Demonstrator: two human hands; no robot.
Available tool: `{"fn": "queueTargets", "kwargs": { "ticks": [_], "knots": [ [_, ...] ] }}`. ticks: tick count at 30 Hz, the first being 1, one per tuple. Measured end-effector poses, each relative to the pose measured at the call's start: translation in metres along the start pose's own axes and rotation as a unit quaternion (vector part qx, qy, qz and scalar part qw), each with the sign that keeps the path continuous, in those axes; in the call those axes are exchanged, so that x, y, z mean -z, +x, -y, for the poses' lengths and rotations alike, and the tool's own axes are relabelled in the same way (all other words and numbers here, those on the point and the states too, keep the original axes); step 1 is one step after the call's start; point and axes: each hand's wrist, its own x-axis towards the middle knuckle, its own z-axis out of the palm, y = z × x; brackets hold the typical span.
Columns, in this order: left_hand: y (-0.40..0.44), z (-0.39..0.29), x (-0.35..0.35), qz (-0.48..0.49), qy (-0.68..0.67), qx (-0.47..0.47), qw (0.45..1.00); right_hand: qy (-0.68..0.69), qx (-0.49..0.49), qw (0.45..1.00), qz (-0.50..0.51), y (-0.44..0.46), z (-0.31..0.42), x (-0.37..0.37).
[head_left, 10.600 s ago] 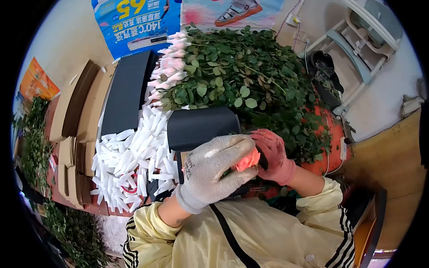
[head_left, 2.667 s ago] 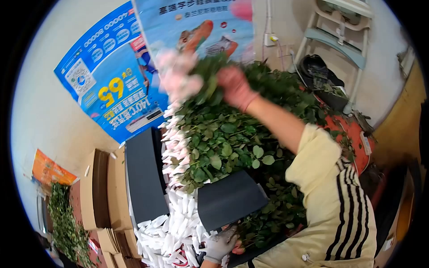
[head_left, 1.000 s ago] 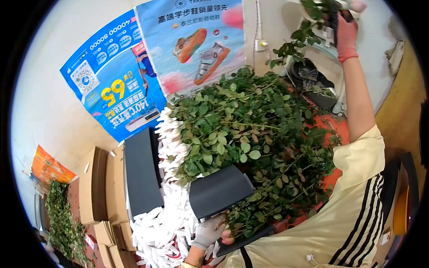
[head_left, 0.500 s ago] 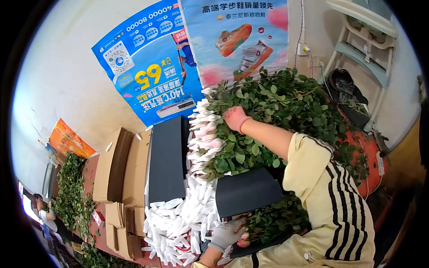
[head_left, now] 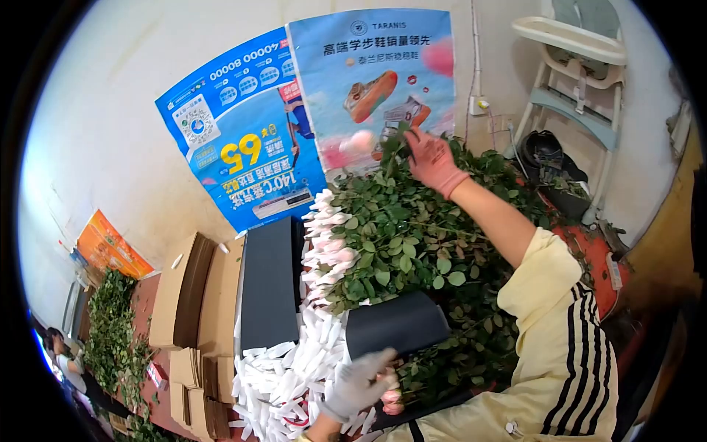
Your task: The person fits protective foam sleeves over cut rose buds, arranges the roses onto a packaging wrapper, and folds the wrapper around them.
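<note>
My right hand [head_left: 436,160], in a pink glove, is closed around the leafy stem of a rose [head_left: 361,141], raised above the pile at the wall. The rose's pale head points left and is blurred. Beneath it lies a heap of leafy rose stems [head_left: 401,236], with white-sleeved heads [head_left: 322,247] lined up along its left side. My left hand [head_left: 355,387], in a whitish glove, is over loose white sleeves [head_left: 283,376], its fingers apart though smeared by motion. Beside its fingertips are pink rose heads [head_left: 392,400], beneath the edge of a black sheet [head_left: 398,324].
A stack of black sheets [head_left: 269,283] and brown cardboard pieces [head_left: 177,291] stand left of the sleeves. More greenery [head_left: 110,324] lies farther left, near another person [head_left: 70,365]. A white high chair [head_left: 571,110] stands at the back right; posters [head_left: 375,81] cover the wall.
My right hand has risen from the heap toward the wall, lifting a rose. My left hand has moved up and left, away from the pink rose heads. The view has shifted slightly.
</note>
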Motion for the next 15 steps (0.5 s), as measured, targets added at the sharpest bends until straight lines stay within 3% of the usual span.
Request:
{"fn": "queueTargets", "kwargs": {
  "ticks": [1, 4, 6, 7, 9, 11, 15],
  "knots": [
    [0.005, -0.011, 0.008, -0.085, -0.132, -0.002, 0.988, -0.055, 0.062, 0.987, -0.141, -0.009, -0.007, 0.015],
    [0.045, -0.018, 0.037, -0.202, -0.251, -0.044, 0.946, 0.045, 0.110, 0.993, -0.023, -0.038, 0.010, 0.062],
    [0.082, -0.025, 0.041, -0.279, -0.209, -0.059, 0.936, 0.081, 0.105, 0.986, 0.098, -0.078, 0.035, 0.062],
    [0.094, -0.030, 0.039, -0.271, -0.238, -0.053, 0.931, 0.086, 0.074, 0.979, 0.168, -0.101, 0.047, 0.049],
    [0.121, -0.017, 0.029, -0.266, -0.199, 0.003, 0.943, 0.048, 0.092, 0.986, 0.132, -0.142, 0.060, 0.018],
    [0.139, 0.000, 0.021, -0.231, -0.223, 0.091, 0.943, 0.125, 0.000, 0.979, 0.163, -0.164, 0.073, 0.017],
    [0.134, 0.037, 0.028, -0.278, -0.099, 0.018, 0.955, 0.116, 0.004, 0.992, 0.043, -0.198, 0.073, 0.035]
  ]
}}
